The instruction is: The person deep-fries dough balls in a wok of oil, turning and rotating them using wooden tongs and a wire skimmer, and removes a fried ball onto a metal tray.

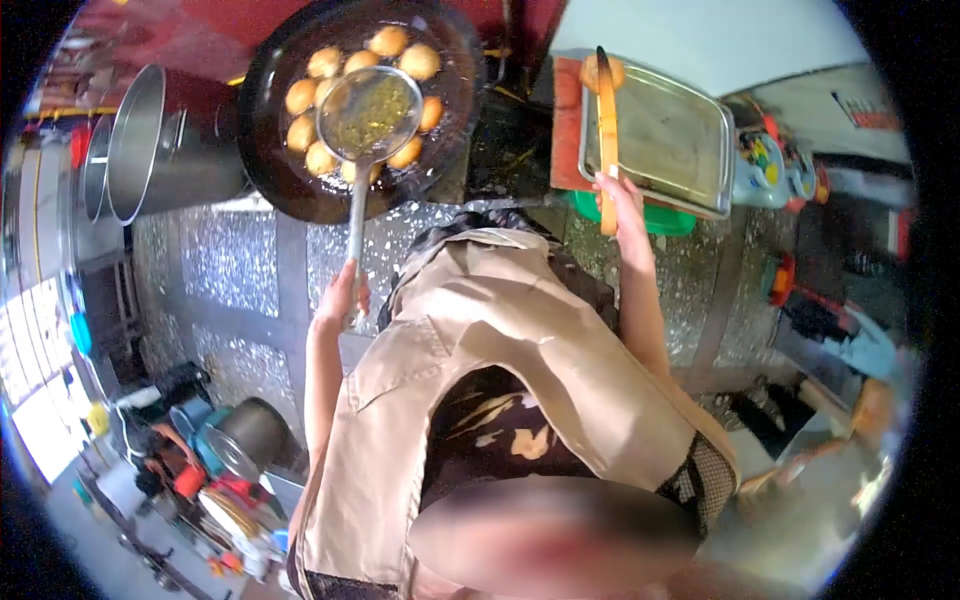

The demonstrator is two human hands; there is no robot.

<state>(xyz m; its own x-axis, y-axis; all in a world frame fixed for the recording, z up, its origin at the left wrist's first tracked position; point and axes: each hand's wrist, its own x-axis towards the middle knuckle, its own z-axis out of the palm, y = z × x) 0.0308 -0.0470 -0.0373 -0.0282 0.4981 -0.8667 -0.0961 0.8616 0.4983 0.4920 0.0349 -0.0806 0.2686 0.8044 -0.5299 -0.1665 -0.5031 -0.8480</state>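
- Head view, strainer [376, 108]: round, shallow, fine mesh in a metal rim; yellow-green and brown bits showing in the bowl; long grey handle.
- Position: bowl above the wok [264, 150], far left, overlapping the balls [419, 62]; contact with them cannot be told.
- Long axis: near to far; bowl at the far end, handle running near and slightly left.
- Left hand [343, 293]: fingers closed narrowly around the handle's near part.
- Tongs [608, 135]: long, slender, tan, with a dark far tip.
- Position: far right, over the left edge of the tray [680, 140]; one browned ball [588, 74] at the far end, its grip there unclear.
- Long axis: near to far, the tip leaning slightly left.
- Right hand [625, 205]: fingers closed around the tongs' near part.
- Balls: round, golden-brown, loosely ringed in dark, shiny liquid.
- Tray: metal, rectangular, right of the wok; green container [668, 221] partly beneath its near side.
- Pot [150, 150]: tall, metal, left of the wok.
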